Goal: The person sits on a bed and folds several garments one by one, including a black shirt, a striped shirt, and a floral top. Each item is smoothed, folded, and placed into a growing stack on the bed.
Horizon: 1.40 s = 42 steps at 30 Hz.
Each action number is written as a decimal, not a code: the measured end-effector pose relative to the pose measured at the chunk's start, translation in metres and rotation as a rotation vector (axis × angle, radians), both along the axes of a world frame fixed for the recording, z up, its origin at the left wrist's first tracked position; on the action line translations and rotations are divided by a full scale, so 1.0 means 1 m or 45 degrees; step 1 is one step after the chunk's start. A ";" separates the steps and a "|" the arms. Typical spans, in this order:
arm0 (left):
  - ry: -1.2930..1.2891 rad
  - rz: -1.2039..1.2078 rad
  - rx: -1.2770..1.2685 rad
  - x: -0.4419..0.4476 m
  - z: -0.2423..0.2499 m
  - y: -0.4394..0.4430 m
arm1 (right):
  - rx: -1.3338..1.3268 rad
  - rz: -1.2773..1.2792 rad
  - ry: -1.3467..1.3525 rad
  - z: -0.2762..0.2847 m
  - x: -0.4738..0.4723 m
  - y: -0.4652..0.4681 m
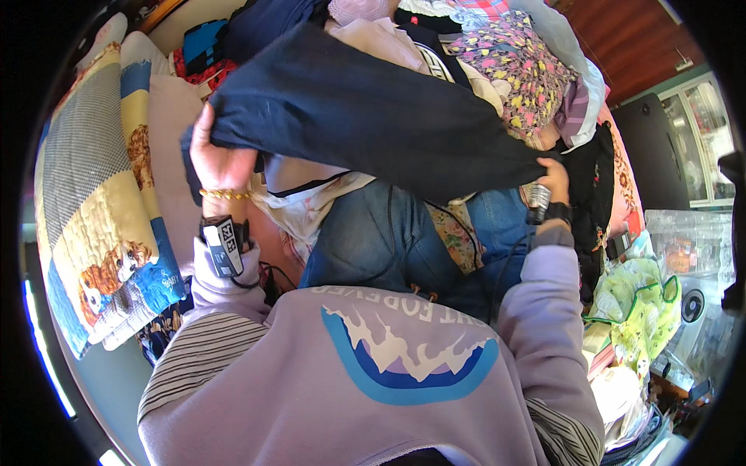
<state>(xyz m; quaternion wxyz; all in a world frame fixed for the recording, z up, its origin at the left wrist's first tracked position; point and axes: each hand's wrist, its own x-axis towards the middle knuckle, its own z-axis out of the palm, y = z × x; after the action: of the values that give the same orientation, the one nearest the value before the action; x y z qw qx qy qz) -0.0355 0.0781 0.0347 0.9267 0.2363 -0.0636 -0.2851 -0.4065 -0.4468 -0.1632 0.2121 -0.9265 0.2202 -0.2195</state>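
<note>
A dark navy cloth garment (361, 116) is stretched between my two hands, above my lap. My left hand (218, 157) grips its left end, with part of the cloth hanging below the fingers. At the right end, my right hand (551, 180) pinches the narrower edge. Which kind of garment it is cannot be settled. Beneath it lie a pale garment with a floral print (309, 204) and my legs in blue jeans (373, 239). The fingertips of my left hand are hidden by the fabric.
Heaped clothes, among them a floral yellow-and-pink garment (518, 76), lie beyond my hands. A folded quilt with dog pictures (93, 221) rests at the left. On the right are a black garment (591, 175), a green-trimmed bag (635, 297) and clear plastic boxes (688, 244). Cables run from my wrist devices.
</note>
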 end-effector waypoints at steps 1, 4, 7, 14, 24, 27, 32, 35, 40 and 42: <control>-0.103 0.018 -0.034 0.003 0.010 0.002 | -0.017 -0.033 0.008 0.017 -0.006 -0.006; -0.075 0.025 -0.207 0.017 0.021 0.007 | 0.227 -0.220 -0.213 0.071 -0.031 -0.003; -0.215 0.204 0.026 0.022 -0.011 0.003 | 0.255 -0.159 -0.500 0.107 -0.075 0.013; 0.603 0.377 0.370 0.025 -0.092 0.013 | 0.965 -0.563 0.111 0.064 -0.133 0.013; 0.507 0.322 0.376 0.054 -0.057 0.020 | 0.433 -0.487 0.175 0.061 -0.132 0.026; 0.152 0.346 0.191 0.059 -0.023 0.020 | 0.539 -0.579 -0.184 0.098 -0.124 0.025; 0.187 0.464 0.325 0.066 -0.037 0.028 | 1.056 -0.557 -0.596 0.114 -0.127 0.022; 0.376 0.472 0.184 0.067 -0.084 0.044 | 1.941 -0.774 -0.871 0.093 -0.131 0.026; 0.397 0.413 0.090 0.065 -0.122 0.064 | 1.655 -0.497 -0.450 0.073 -0.132 0.040; 0.374 0.436 0.129 0.063 -0.111 0.061 | 1.738 -0.533 -0.625 0.078 -0.126 0.046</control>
<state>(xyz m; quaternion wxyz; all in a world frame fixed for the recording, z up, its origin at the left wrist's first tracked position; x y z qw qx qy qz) 0.0273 0.1390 -0.0759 0.9478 0.2460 0.1273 -0.1578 -0.5325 -0.4007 -0.0850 0.7358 -0.4526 0.4251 -0.2702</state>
